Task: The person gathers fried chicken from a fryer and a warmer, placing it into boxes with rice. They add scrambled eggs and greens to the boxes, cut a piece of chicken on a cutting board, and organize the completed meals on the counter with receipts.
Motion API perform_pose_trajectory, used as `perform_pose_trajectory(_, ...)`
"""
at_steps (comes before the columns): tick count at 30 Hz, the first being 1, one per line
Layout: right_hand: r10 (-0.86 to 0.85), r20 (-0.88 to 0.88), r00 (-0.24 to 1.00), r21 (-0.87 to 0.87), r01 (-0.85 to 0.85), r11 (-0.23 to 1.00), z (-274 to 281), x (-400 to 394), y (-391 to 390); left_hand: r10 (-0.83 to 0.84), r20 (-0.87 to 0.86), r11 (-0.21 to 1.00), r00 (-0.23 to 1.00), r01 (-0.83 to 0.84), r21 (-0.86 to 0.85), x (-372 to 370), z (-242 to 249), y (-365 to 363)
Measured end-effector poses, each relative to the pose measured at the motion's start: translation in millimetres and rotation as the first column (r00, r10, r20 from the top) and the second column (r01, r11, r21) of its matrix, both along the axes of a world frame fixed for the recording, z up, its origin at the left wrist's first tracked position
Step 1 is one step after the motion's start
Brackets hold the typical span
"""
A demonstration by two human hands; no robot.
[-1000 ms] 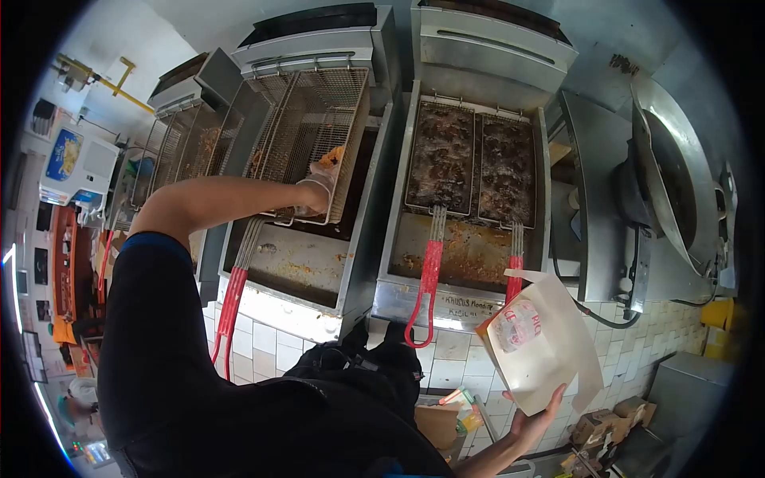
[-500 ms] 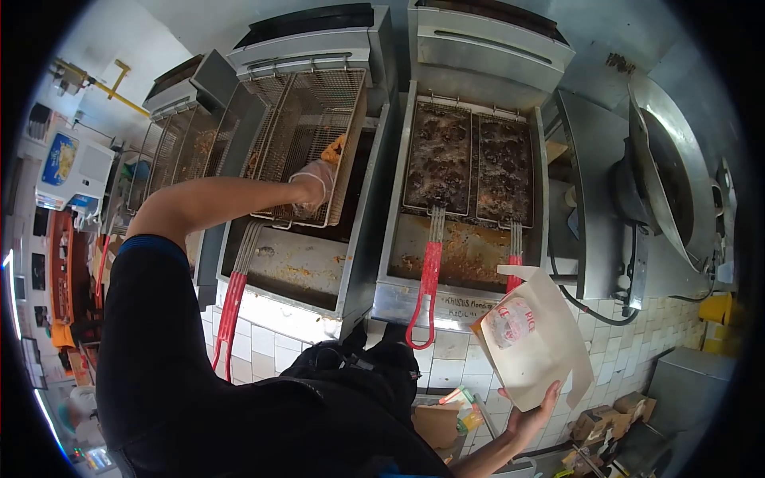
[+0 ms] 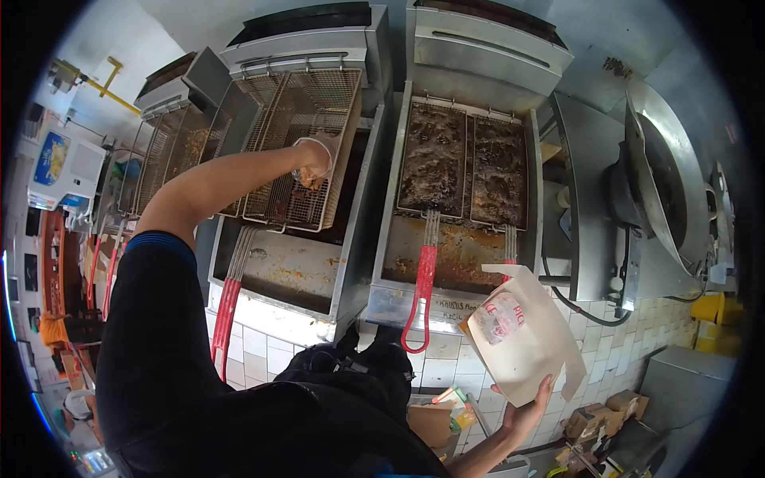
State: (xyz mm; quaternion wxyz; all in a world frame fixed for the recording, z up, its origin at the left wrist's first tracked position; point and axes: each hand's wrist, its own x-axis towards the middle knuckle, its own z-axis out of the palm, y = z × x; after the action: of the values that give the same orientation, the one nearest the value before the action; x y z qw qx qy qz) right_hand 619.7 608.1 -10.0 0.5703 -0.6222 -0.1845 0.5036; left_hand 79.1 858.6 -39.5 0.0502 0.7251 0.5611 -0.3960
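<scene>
My left hand (image 3: 314, 159), in a clear plastic glove, reaches down into the right-hand wire fryer basket (image 3: 339, 95). Its fingers are closed round a golden-brown fried chicken piece (image 3: 307, 178), which they partly hide. My right hand (image 3: 527, 405) grips the lower edge of an open paper food box (image 3: 527, 362), held tilted in front of the fryer on the right. Inside the box sits a wrapped rice pack (image 3: 499, 319) with red print. Something orange-brown shows at the box's left edge.
Two baskets bubble in dark oil in the right fryer (image 3: 381, 263), and a red handle (image 3: 425, 287) sticks out over its front. Another red handle (image 3: 229, 311) juts from the basket on the left. A large wok (image 3: 661, 175) stands at the far right. Cardboard boxes (image 3: 594, 422) lie on the tiled floor.
My left hand has turned downward inside the basket, and the fried piece has moved from beyond my fingers to below them. The box in my right hand has shifted slightly left.
</scene>
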Motion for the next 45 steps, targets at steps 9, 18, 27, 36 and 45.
perform_pose_trajectory(9, 0.117, -0.184, 0.976, 0.064, -0.106, 0.992, 10, -14, 17, -0.519, -0.076, 0.829, 0.852, 0.479, -0.29, -41, -36, 8)
perform_pose_trajectory(18, 0.377, -0.185, 0.908, 0.314, -0.309, 0.898, 55, -96, 97, 0.269, 0.954, 0.762, -0.131, -0.577, -0.294, -21, 214, -83)
perform_pose_trajectory(27, 0.946, -0.213, 0.247, 0.577, -0.749, 0.325, 154, -277, 47, 0.415, 0.897, 0.719, -0.149, -0.551, -0.424, 78, 325, -269)
perform_pose_trajectory(36, 0.904, -0.358, -0.232, 0.453, -0.89, -0.049, 141, -389, -143, 0.537, 0.785, 0.326, 0.309, -0.934, 0.145, 24, 292, -501)
perform_pose_trajectory(45, 0.608, -0.51, -0.609, 0.409, -0.793, -0.451, 100, -493, -346, 0.55, 0.739, -0.069, 0.389, -0.861, 0.504, 2, 256, -767)
